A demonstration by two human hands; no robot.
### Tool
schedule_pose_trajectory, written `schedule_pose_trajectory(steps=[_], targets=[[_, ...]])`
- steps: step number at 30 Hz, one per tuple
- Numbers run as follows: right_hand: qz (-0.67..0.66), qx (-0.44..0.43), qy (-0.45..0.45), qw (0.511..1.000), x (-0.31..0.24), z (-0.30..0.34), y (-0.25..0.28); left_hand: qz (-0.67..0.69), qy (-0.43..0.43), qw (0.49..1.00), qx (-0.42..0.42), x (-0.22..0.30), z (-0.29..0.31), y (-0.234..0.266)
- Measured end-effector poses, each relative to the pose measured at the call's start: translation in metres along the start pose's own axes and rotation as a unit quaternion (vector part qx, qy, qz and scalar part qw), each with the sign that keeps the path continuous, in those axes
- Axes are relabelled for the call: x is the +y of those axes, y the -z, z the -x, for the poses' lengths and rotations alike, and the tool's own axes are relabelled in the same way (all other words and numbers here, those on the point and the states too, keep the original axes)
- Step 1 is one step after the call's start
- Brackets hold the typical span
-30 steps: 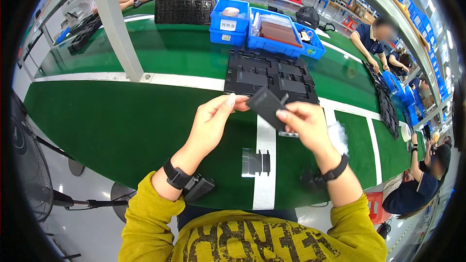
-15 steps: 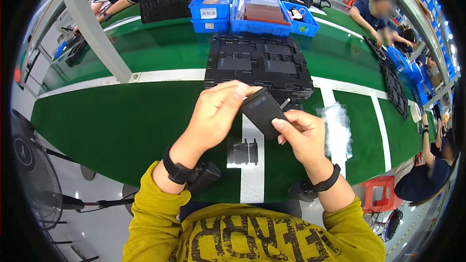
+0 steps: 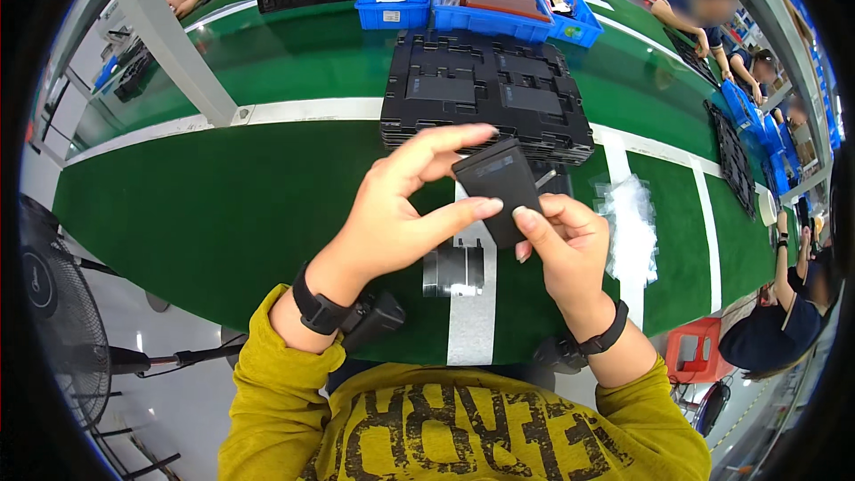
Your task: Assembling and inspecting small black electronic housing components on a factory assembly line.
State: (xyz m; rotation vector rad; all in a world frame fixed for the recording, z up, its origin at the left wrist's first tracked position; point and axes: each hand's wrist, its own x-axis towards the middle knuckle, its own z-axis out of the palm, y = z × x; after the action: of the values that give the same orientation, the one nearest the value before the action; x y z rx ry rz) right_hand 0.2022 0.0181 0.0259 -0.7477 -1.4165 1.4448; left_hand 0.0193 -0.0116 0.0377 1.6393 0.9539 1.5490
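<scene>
The person's right hand (image 3: 572,248) gripped a flat black block (image 3: 500,185) between thumb and fingers, tilted above the green surface (image 3: 267,205). The left hand (image 3: 396,196) was spread open, its thumb overlapping the block's left side; whether it touched could not be told. Beyond stood stacked black trays (image 3: 472,80); clear plastic bags (image 3: 631,232) lay to the right.

The held block (image 3: 509,183) is before the tray stack (image 3: 486,93), bins (image 3: 370,18) behind.
</scene>
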Motion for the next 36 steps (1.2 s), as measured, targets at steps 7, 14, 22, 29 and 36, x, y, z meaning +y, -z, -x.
schedule_pose_trajectory(steps=[7,14,22,29,36], targets=[[0.213,-0.007,0.274,0.938,0.015,-0.016,0.009,0.008,0.098,0.995,0.022,0.000,0.004,-0.009],[0.231,-0.022,0.311,0.922,0.009,-0.011,0.004,0.019,0.125,0.992,-0.020,0.003,0.005,-0.010],[0.096,-0.043,0.221,0.969,0.016,-0.002,0.001,0.013,0.104,0.993,-0.054,0.006,0.004,-0.001],[0.131,-0.030,0.236,0.962,0.016,-0.001,-0.003,0.022,0.141,0.987,-0.069,0.006,0.002,0.003],[0.043,-0.064,0.215,0.973,0.012,-0.004,-0.002,0.056,0.107,0.992,-0.035,0.006,0.001,-0.002]])
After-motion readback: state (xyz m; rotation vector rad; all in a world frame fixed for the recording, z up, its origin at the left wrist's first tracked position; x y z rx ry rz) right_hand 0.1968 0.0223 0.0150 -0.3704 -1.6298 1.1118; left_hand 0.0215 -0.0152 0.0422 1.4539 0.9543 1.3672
